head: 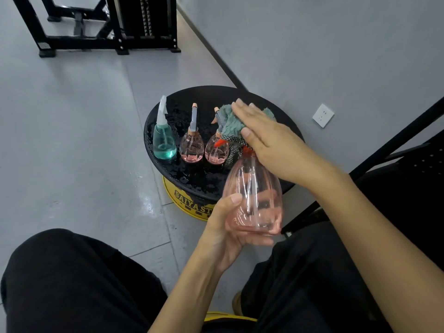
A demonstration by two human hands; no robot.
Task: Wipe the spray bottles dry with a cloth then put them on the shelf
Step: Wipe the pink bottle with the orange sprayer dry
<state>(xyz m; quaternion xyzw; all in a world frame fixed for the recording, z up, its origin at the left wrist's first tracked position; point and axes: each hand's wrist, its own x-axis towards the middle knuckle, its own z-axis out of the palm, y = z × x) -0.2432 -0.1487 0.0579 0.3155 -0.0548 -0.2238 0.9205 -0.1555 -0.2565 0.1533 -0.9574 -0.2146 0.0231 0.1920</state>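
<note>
Bottle (254,188): light, probably slippery; hold round belly.
Left hand (223,234): grasps its base, 6 o'clock.
Right hand (269,140): flat, presses cloth (229,123), 12 o'clock.

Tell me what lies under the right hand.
A grey-green fluffy cloth, pressed by the right hand onto the top of the pink spray bottle that the left hand holds. The bottle's spray head is covered; only an orange bit shows.

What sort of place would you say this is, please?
Probably a gym or fitness studio: a black weight-stack machine stands at the back, and the spray bottles sit on a round black stand.
</note>
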